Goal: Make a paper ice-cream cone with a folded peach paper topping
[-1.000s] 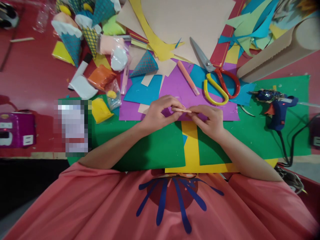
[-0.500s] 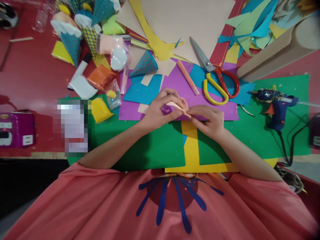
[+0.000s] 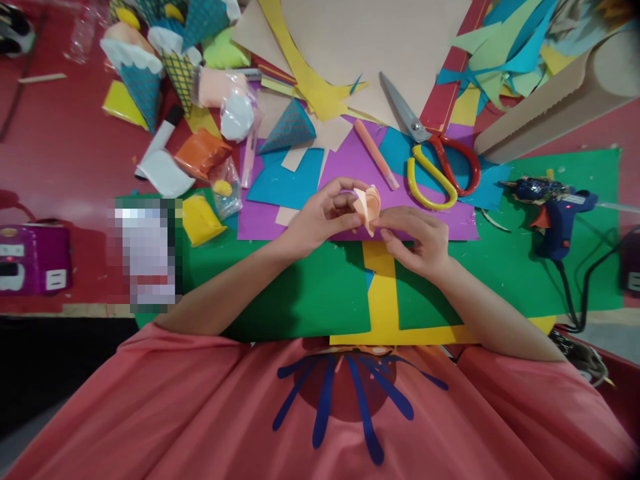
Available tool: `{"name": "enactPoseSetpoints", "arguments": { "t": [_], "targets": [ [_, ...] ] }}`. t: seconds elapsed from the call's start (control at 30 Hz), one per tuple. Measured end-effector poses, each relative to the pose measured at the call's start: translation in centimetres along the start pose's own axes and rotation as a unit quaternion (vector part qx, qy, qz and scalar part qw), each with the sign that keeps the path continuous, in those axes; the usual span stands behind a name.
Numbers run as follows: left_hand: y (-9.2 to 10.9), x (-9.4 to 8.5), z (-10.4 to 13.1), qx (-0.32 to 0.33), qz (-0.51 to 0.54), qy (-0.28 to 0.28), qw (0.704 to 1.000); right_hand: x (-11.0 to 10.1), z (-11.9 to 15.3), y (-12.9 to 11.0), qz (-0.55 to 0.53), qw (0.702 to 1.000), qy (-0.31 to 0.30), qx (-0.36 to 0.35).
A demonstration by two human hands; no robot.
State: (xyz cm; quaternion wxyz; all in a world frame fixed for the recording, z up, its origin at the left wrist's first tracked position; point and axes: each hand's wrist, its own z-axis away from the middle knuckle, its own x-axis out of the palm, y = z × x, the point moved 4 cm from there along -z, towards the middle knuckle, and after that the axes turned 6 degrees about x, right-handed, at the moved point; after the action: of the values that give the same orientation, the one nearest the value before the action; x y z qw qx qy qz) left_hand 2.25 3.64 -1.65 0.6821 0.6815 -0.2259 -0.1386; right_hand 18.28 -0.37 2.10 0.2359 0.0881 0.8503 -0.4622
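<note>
A small curled piece of peach paper (image 3: 371, 203), with layered edges rolled like a flower, is held over the purple sheet (image 3: 440, 230). My left hand (image 3: 330, 213) pinches it from the left between thumb and fingers. From the other side, the fingertips of my right hand (image 3: 420, 239) pinch its lower right edge, the thumb just below the index finger. Beyond the hands lie a peach marker (image 3: 376, 155) and scissors (image 3: 420, 137) with one yellow and one red handle loop. A blue patterned paper cone (image 3: 291, 127) rests behind my left hand.
On the right, a blue glue gun (image 3: 557, 227) lies on a green sheet (image 3: 595, 287), near a large cardboard roll (image 3: 540, 100). Clay packets (image 3: 203, 153) and decorated cones (image 3: 137, 77) crowd the left. Paper scraps (image 3: 505, 50) are piled at upper right.
The peach paper has been turned more upright, so its curled inner layers now face the camera. My left fingers have shifted slightly around it; my right hand stays nearly in place.
</note>
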Motion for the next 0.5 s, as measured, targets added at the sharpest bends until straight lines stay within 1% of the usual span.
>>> {"name": "enactPoseSetpoints", "arguments": {
  "t": [0.07, 0.23, 0.4, 0.5],
  "targets": [
    [-0.11, -0.09, -0.03, 0.000, -0.009, 0.010, 1.000, 0.00, -0.04, -0.04, -0.004, 1.000, -0.011, 0.006],
    [-0.25, -0.10, -0.07, -0.002, -0.032, 0.000, 0.999, 0.00, -0.20, -0.15, -0.017, 0.999, -0.025, 0.024],
    [0.10, -0.29, -0.07, 0.018, -0.059, 0.019, 0.998, 0.34, -0.29, 0.22, -0.018, 0.994, -0.045, 0.094],
    [0.24, -0.42, -0.05, 0.022, -0.070, 0.032, 0.997, 0.49, -0.21, 0.36, -0.032, 0.992, -0.046, 0.111]
  ]
}}
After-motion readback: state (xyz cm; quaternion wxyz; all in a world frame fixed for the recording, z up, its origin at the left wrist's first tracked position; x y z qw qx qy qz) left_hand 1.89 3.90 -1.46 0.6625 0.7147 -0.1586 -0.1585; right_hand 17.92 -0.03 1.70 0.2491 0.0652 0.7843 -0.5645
